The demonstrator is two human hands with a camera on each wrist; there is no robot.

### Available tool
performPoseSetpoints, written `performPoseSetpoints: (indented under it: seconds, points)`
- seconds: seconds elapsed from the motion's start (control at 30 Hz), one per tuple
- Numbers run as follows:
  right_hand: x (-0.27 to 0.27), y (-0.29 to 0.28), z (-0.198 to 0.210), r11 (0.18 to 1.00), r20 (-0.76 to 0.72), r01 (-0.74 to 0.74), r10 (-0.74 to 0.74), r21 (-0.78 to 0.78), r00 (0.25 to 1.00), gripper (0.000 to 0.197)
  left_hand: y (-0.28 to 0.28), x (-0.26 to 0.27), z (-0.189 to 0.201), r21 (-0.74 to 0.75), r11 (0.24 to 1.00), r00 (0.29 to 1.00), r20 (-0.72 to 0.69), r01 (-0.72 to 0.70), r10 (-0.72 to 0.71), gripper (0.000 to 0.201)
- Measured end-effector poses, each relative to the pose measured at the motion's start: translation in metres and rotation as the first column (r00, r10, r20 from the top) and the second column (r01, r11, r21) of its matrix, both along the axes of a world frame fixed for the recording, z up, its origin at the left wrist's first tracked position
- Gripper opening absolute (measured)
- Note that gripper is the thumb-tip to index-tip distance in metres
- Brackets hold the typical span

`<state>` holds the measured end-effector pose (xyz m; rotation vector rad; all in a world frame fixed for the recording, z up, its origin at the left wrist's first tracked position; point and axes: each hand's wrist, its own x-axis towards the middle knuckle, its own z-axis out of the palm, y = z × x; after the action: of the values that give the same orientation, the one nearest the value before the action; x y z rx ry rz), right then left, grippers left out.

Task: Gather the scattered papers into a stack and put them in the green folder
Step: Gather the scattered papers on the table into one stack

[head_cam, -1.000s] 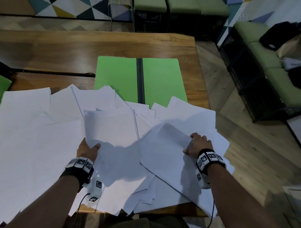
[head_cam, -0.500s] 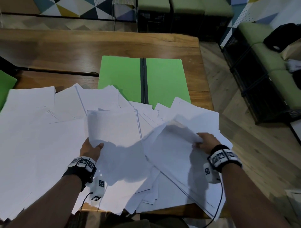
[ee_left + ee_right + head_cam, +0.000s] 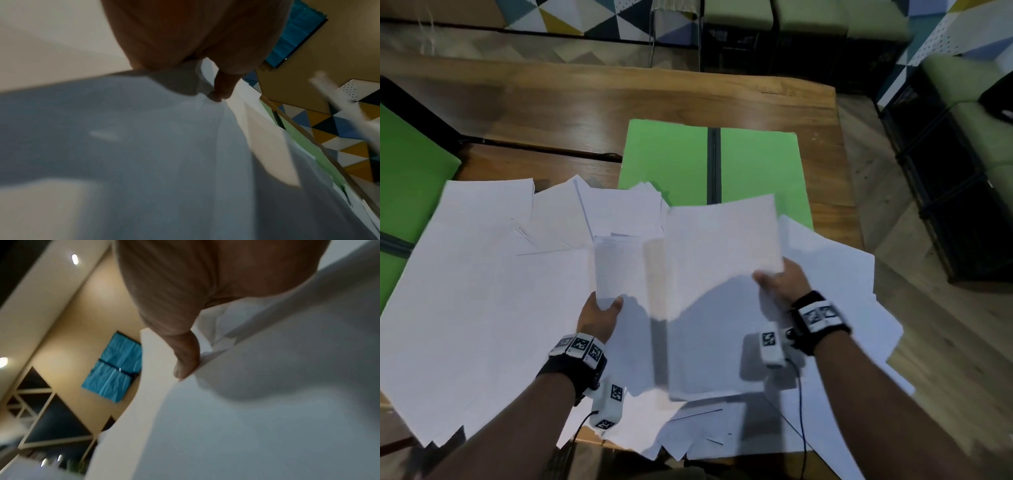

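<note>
Left hand (image 3: pixel 599 317) and right hand (image 3: pixel 782 284) each gripping raised paper sheets (image 3: pixel 722 246), scattered papers (image 3: pixel 482 291) partly covering open green folder (image 3: pixel 667 161), wooden table (image 3: pixel 585 99), right wrist view alone showing blue wall panel (image 3: pixel 113 368).

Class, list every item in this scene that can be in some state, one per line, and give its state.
green folder: open flat on the table, lower edge under papers.
scattered papers: spread loose across the table, overlapping.
left-hand sheets: lifted, held at the near edge.
right-hand sheet: lifted, blurred.
left hand: grips its sheets.
right hand: grips its sheet.
second green folder: at the left edge, partly covered.
</note>
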<state>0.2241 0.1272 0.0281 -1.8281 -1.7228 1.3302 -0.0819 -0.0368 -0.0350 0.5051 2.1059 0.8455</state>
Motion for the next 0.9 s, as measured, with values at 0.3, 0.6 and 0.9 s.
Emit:
performPoseSetpoints:
  seconds: [0.3,0.6,0.9]
  points:
    - [-0.096,-0.054,-0.056,0.983,0.101,-0.044,0.063,-0.176,0.993,0.088,-0.005,-0.001,-0.001,0.092,0.995,0.994,0.107,-0.04,0.03,0.051]
    - [-0.124,-0.068,-0.055,0.987,0.259,0.032,0.009,-0.155,0.966,0.093,-0.002,-0.002,0.004,0.106,0.994,0.989,0.145,0.025,-0.04,0.028]
    - [-0.12,-0.058,-0.051,0.986,0.317,-0.109,0.144,-0.127,0.937,0.071,0.012,-0.007,-0.004,0.058,0.998,0.984,0.174,0.015,-0.025,0.039]
